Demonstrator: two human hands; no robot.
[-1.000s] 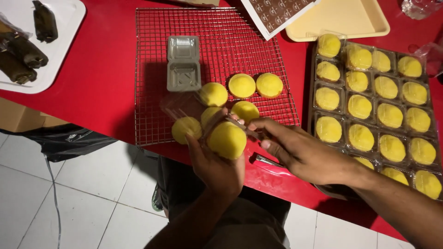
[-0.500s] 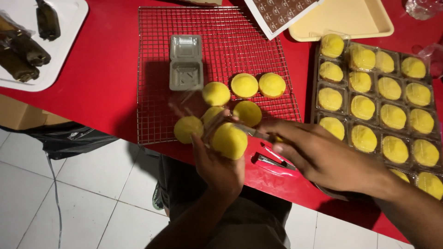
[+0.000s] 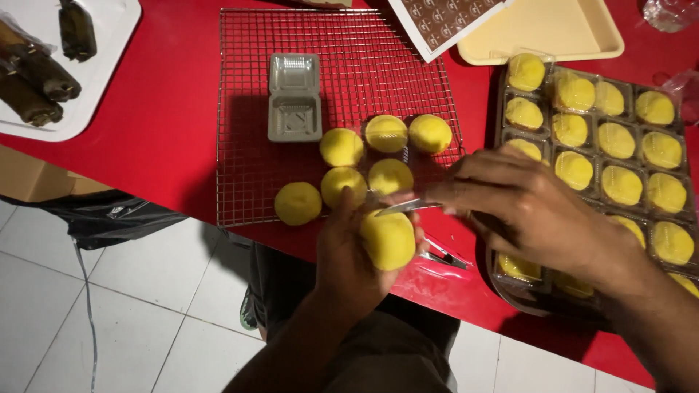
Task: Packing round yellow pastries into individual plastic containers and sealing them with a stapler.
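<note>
1. Left hand (image 3: 348,255) is coming up from 6 o'clock and gripping a yellow ball (image 3: 388,239) of dough in its fingers, just off the table's near edge.
2. Right hand (image 3: 524,211) is reaching in from 4 o'clock, pinching a thin metal blade (image 3: 406,207); its tip is lying at the ball's 12 o'clock, touching or nearly so, can't tell which.
3. Wire rack (image 3: 247,87) is sitting on the red table (image 3: 167,124), w/ six more yellow balls (image 3: 386,133) clustered at its 5 o'clock corner.
4. Open clear plastic box (image 3: 295,97) is lying on the rack, at 11 o'clock from the balls.
5. Dark tray (image 3: 502,109) at 3 o'clock is holding rows of yellow pieces (image 3: 617,140) in clear cups.
6. Metal tongs (image 3: 440,255) are lying on the table under the hands, at 3 o'clock from the held ball.
7. White tray (image 3: 109,65) w/ dark wrapped rolls (image 3: 44,76) is sitting at 10 o'clock; cream tray (image 3: 553,33) at 1 o'clock.
</note>
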